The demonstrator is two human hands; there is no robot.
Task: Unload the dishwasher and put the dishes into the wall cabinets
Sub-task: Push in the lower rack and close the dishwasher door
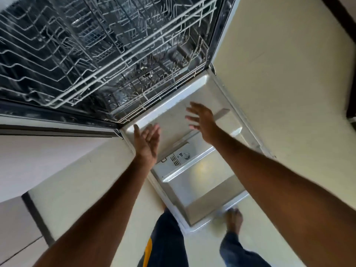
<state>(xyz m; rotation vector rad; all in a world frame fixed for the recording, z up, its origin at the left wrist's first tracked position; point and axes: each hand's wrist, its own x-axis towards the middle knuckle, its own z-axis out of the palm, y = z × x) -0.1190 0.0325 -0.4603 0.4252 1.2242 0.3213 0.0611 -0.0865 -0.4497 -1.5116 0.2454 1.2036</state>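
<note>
Below, the dishwasher door (194, 182) lay folded down.
Both the left hand (147, 143) and right hand (202, 122) hovered over it, fingers spread, holding nothing, near the wire rack (107, 54).

Floor (289, 78): pale cream, smooth, unpatterned surface, filling the right side of the view and running down between the appliance and the cabinets. Cabinet fronts (38, 162) at left: flat, off-white, handle-free panels, meeting a lower panel (15, 228) across a dark vertical strip (36, 218). A dark band (57, 130) runs along the top edge of these fronts. Dark furniture edge (346, 35) intrudes at the upper right corner; identity cannot be determined. Lighting soft and even, with a faint warm reflection on metal
</note>
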